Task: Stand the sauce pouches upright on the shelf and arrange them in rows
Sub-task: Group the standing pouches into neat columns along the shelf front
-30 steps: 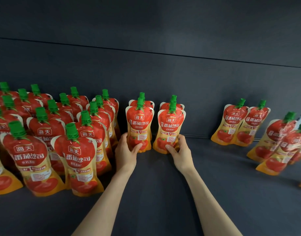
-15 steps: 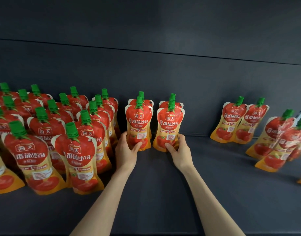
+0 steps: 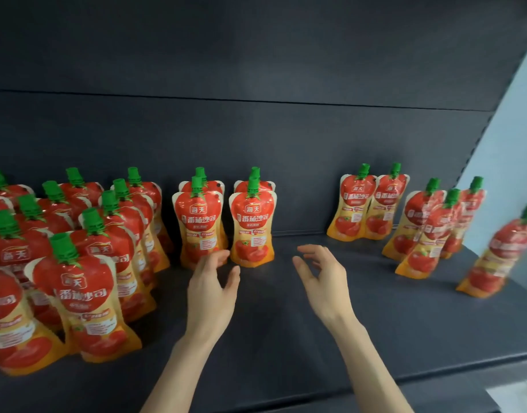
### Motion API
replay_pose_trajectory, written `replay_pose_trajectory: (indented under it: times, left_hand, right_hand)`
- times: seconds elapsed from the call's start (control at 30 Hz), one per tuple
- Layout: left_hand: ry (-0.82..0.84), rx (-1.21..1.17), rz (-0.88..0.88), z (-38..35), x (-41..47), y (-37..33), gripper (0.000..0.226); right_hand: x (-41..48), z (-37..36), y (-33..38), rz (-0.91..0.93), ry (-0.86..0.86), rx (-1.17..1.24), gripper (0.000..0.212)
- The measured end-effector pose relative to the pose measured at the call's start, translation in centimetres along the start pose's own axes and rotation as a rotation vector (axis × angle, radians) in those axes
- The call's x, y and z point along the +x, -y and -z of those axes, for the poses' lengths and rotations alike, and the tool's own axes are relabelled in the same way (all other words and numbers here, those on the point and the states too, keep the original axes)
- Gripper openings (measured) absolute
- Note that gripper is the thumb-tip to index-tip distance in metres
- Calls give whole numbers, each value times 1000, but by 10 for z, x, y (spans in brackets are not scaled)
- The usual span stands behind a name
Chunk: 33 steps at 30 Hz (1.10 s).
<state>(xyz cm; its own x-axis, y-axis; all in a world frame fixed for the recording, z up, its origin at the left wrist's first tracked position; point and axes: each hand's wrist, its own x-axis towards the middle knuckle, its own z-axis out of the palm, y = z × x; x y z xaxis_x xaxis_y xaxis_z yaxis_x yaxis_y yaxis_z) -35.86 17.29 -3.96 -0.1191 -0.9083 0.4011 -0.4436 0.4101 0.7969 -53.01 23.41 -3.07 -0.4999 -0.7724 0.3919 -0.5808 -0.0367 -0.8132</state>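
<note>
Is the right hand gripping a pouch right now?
No, the right hand hangs open above the shelf, fingers spread, clear of the nearest pouch.

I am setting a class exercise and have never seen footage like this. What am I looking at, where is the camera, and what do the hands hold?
There is no machine: these are a person's bare hands, filmed by a camera worn on the head, looking down. The left hand and right hand are open and hold nothing. On the dark shelf, red sauce pouches with green caps stand in rows at left, the middle pouches stand just beyond the hands, and the right pouches lean.
</note>
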Motion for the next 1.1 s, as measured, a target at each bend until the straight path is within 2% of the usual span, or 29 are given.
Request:
replay_pose_trajectory:
  times: [0.13,0.23,0.43,0.5,0.73,0.8,0.93,1.0,1.1]
  left_hand:
    - [101,-130,-121,-31,-12,-47,17]
    - [170,-218,-141,-66,-25,-75,21]
    - [209,-367,-62,-173,-54,-136,25]
    - [198,-409,-17,-210,-64,-156,24]
    - [131,-384,96,-290,-64,-197,62]
    - [135,-385,131,-301,-58,-199,61]
    - [145,-369,164,-318,-52,-194,49]
    - [133,-356,174,-322,-50,-193,40]
    - [125,-350,172,-323,-48,-190,32]
  right_hand:
    - [-4,54,-8,46,-101,7,12]
    - [-6,96,-24,63,-173,-4,11]
    - [-2,193,-85,65,-237,3,28]
    - [-1,224,-106,54,-229,-1,26]
    - [9,291,-163,0,-282,93,8]
    - [17,298,-172,-37,-276,127,15]
    - [31,301,-183,-175,-195,201,50]
    - [36,297,-186,-181,-128,269,52]
    - [42,292,-196,-205,-54,319,41]
